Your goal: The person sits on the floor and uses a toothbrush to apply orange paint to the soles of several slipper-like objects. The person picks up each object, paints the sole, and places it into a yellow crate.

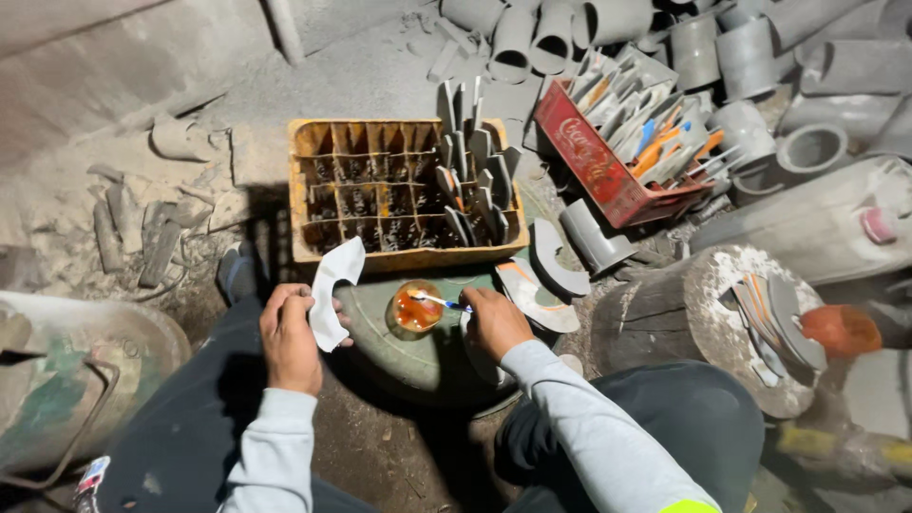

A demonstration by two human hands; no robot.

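Brush (439,302) sat clamped in my right grip (491,320), its tip in the orange paint cup (415,308) on the round green lid (418,356). My left grip (288,332) was closed on a curved white piece (332,290), just below the yellow crate (399,190) of cut pieces.

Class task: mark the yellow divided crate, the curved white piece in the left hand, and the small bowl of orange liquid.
yellow divided crate (302,190), head view, on its left wall.
curved white piece (332,285), head view, on its middle, above the left hand (290,337).
small bowl of orange liquid (415,309), head view, on the liquid's surface.
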